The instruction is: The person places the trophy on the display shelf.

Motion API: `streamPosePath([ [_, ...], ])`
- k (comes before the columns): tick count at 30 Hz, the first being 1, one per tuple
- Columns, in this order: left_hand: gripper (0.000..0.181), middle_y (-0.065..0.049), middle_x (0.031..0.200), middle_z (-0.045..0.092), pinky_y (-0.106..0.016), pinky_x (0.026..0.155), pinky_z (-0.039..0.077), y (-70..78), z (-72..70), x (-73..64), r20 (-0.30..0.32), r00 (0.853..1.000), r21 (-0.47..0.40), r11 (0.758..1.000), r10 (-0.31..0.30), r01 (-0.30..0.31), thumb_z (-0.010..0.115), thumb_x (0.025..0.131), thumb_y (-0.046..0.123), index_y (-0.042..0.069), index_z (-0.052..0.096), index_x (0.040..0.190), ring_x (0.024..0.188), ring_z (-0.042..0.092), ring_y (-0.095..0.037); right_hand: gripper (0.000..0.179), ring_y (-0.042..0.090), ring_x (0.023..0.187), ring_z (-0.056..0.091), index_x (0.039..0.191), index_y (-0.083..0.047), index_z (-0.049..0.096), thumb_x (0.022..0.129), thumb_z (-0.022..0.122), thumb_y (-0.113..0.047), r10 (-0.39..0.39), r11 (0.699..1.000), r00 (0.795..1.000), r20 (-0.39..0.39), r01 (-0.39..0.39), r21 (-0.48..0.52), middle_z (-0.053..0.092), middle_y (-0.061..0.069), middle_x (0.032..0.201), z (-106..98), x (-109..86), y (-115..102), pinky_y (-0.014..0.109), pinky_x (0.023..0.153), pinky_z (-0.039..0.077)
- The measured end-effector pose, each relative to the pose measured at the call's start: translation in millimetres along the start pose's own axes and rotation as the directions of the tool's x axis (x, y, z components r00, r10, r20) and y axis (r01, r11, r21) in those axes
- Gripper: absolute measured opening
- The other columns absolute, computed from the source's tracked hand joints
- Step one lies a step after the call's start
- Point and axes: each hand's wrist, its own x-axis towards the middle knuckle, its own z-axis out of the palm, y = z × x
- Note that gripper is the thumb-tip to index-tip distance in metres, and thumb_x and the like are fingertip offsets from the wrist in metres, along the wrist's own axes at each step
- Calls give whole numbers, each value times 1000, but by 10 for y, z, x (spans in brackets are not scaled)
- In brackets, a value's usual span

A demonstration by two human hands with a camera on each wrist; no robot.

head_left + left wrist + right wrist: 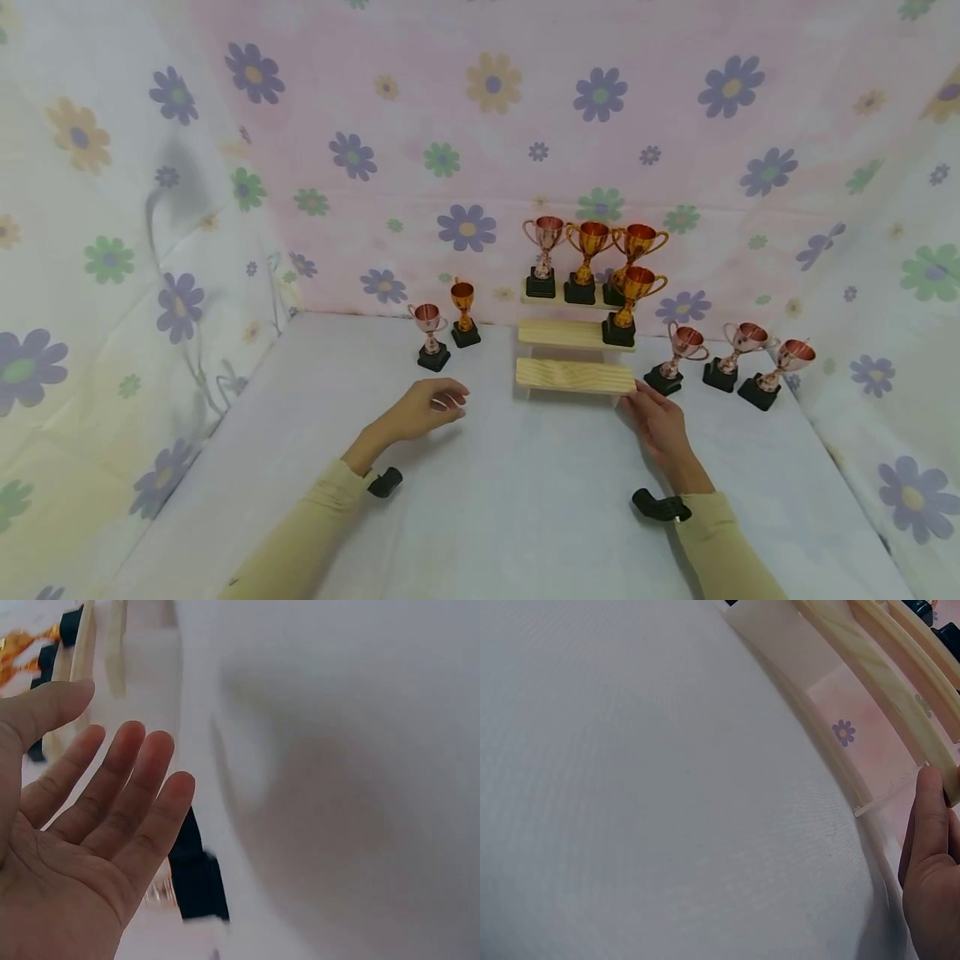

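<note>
A three-tier display stand with pale wooden shelves (562, 375) stands at the back. My right hand (660, 425) grips the right end of its lowest shelf; the right wrist view shows the thumb (930, 817) against that shelf's front edge (889, 690). Held over the table, my left hand (423, 408) is empty, its fingers loosely bent and apart. Nearest to it stand a rose-gold trophy cup (428, 321) and a gold trophy cup (462, 300), both on black bases. A gold trophy cup (636, 287) occupies the middle shelf's right end.
On the top shelf are a rose-gold trophy (548, 233) and two gold ones, (592, 240) among them. Three rose-gold trophies, one of them the nearest trophy (686, 342), stand right of the stand. Flowered cloth (405, 167) walls the white table (510, 517) on the back and sides.
</note>
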Motion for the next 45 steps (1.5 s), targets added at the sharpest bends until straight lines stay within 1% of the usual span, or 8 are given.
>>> streamPosePath([
  [7,31,-17,107,72,-44,92,59,-259,-446,-182,-145,984,45,992,-107,115,70,95,9,-8,66,121,101,69,-30,60,4,110,64,160,-8,30,106,55,-14,-2,1000,1000,-20,2,13,44,6,153,10,10,-11,21,101,52],
  [11,35,-22,108,71,-50,92,58,-397,-655,-228,-256,945,74,970,-205,231,72,94,9,-10,64,123,101,68,-36,60,4,110,65,159,-8,31,105,56,-15,-4,1000,1000,-22,5,15,49,4,147,17,8,-10,21,101,52],
  [14,51,-30,119,65,-55,94,56,-458,-747,-229,-354,908,56,964,-223,259,74,92,8,-11,54,134,108,65,-44,59,4,109,65,159,-8,31,106,56,-14,-4,1000,1000,-19,4,15,50,3,144,16,4,-12,21,101,52],
  [19,81,-34,143,48,-60,106,47,-483,-797,-132,-449,875,22,977,-178,210,79,89,11,-6,31,153,129,51,-49,60,3,109,65,160,-8,30,106,56,-14,-13,1000,1000,-7,13,16,50,3,144,7,-8,-23,22,103,50],
  [26,97,-27,162,27,-59,119,32,-505,-758,83,-446,883,-188,980,-147,68,80,89,11,3,15,161,147,30,-47,60,1,108,65,160,-8,28,106,54,-14,-16,1000,1000,1,16,13,40,8,156,-10,-5,1,23,105,49],
  [33,90,-28,160,31,-59,120,31,-509,-678,253,-475,868,-334,942,-142,-28,74,90,-3,-3,18,159,146,31,-48,61,1,110,64,161,-10,27,107,53,-15,-9,1000,1000,22,8,25,31,10,163,-14,6,10,22,106,47],
  [40,78,-27,151,45,-55,115,41,-483,-558,331,-551,824,-369,924,-129,-102,73,90,-5,-4,29,155,138,45,-45,61,0,108,64,161,-9,27,106,54,-15,-9,1000,1000,16,9,20,35,9,159,-12,4,9,21,106,48],
  [45,70,-26,146,51,-31,105,52,-466,-488,380,-575,807,-410,900,-132,-145,68,92,-9,-1,35,154,132,53,-39,60,0,107,65,161,-9,27,107,53,-14,-9,999,1000,21,8,34,40,7,155,-11,-7,0,21,105,48],
])
